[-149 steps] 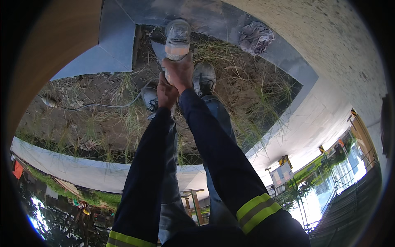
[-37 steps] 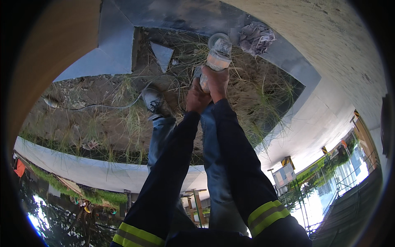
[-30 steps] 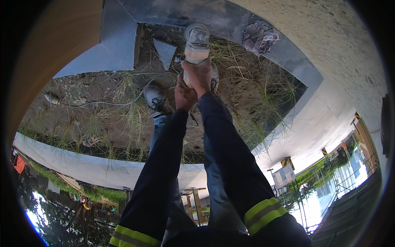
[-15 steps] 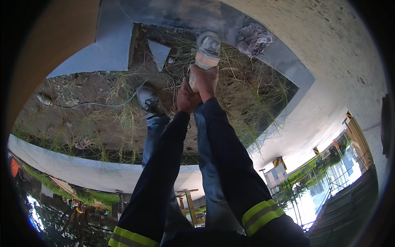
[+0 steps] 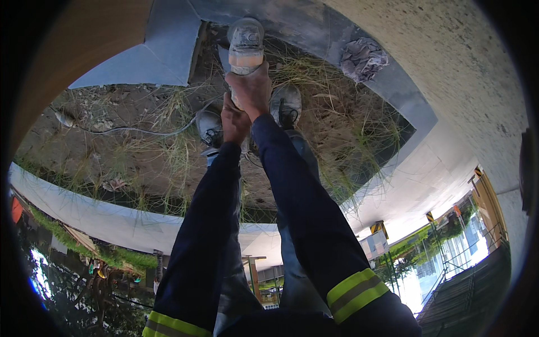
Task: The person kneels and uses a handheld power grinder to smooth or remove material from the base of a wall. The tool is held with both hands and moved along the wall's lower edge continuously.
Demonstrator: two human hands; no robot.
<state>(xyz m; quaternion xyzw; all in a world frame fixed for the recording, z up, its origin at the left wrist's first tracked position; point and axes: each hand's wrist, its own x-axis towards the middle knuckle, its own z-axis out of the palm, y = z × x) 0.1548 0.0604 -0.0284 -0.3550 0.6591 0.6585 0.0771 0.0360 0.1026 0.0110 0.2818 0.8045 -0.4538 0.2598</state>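
Observation:
Both my hands are wrapped round a dusty angle grinder [image 5: 246, 56] with a pale orange band on its body. My right hand [image 5: 252, 89] grips the body just behind that band. Lower down, closer to me, my left hand [image 5: 234, 122] closes round the rear end. The grinder's round head points away from me, at the inner edge of the grey slab [image 5: 292, 19] beyond the planted bed; whether it touches the slab I cannot tell. A grey cable [image 5: 140, 133] runs left across the soil.
My shoes [image 5: 285, 104] stand in a soil bed [image 5: 151, 163] with dry grass tufts. A crumpled cloth or paper [image 5: 364, 59] lies on the slab at the far right. A rough pale wall [image 5: 477, 73] rises on the right. A cable connector [image 5: 64, 119] lies at the left.
My hands and the grinder have moved left and farther away, now covering most of the triangular grey offcut. My right shoe has come into sight beside the grinder.

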